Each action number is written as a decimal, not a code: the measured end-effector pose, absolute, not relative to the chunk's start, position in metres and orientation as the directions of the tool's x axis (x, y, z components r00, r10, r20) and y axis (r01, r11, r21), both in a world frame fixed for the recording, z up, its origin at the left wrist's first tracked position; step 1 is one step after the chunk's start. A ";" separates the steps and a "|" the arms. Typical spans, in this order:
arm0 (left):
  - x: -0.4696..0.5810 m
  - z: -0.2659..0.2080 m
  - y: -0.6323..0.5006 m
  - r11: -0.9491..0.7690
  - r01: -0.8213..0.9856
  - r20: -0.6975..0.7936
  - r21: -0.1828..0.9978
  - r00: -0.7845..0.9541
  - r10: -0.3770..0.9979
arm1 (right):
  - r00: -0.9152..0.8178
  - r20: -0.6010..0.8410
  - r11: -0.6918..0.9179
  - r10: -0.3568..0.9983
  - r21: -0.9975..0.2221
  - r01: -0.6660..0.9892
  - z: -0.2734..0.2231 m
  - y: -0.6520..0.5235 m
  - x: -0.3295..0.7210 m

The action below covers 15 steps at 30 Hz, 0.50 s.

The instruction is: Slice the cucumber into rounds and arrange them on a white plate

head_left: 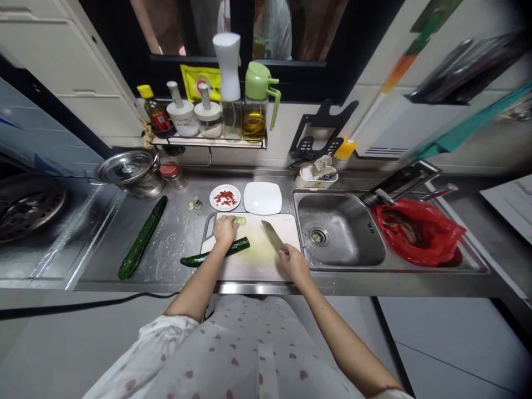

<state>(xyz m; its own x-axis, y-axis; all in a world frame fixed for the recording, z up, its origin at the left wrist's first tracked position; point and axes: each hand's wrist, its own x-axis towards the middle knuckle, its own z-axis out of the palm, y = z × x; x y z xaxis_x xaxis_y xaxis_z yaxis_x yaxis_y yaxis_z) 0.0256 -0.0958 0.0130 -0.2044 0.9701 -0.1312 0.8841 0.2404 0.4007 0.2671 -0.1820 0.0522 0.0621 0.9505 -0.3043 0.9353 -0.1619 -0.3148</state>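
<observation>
On the white cutting board [249,270], my left hand [225,230] is closed at the upper left. Its fingers are around a short cucumber piece [240,220], whose pale cut face shows; the rest is covered by the fingers. A longer cut cucumber [238,246] lies slantwise beneath my left forearm, its tip past the board's left edge. My right hand [296,264] grips a kitchen knife [272,235] by the handle, the blade pointing up and left over the board, apart from the cucumber.
A whole cucumber [143,237] lies on the steel counter to the left. Behind the board are cucumber scraps [194,204], a plate of red chopped bits [225,198] and a white plate [262,198]. Right of it are the sink [341,244] and a red plastic bag [419,233].
</observation>
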 end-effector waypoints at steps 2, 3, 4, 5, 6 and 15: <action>0.026 0.016 -0.108 0.228 0.867 -0.115 0.443 -0.198 0.973 | 0.050 -0.318 -0.160 0.947 -0.331 0.930 0.052 -0.181 0.266; 0.026 0.018 -0.115 0.200 0.861 -0.100 0.467 -0.174 0.980 | 0.038 -0.327 -0.154 0.944 -0.336 0.929 0.053 -0.180 0.265; 0.026 0.018 -0.123 0.162 0.857 -0.081 0.489 -0.140 0.987 | 0.023 -0.335 -0.144 0.942 -0.343 0.928 0.053 -0.179 0.264; 0.026 0.018 -0.130 0.119 0.854 -0.059 0.506 -0.103 0.993 | 0.006 -0.341 -0.134 0.940 -0.353 0.926 0.054 -0.178 0.263; 0.026 0.017 -0.137 0.073 0.852 -0.035 0.518 -0.064 0.997 | -0.012 -0.345 -0.123 0.938 -0.365 0.923 0.054 -0.177 0.261; 0.022 0.007 -0.162 -0.092 0.811 0.048 0.577 0.079 0.996 | -0.131 -0.370 -0.040 0.920 -0.421 0.906 0.048 -0.170 0.247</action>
<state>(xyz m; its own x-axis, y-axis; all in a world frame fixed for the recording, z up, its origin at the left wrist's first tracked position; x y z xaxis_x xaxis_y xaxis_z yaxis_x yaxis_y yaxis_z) 0.0222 -0.1620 0.0068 0.0789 0.9957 0.0480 0.8114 -0.0921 0.5772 0.2473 -0.1699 0.0479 -0.1310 0.9198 -0.3699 0.9062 -0.0402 -0.4209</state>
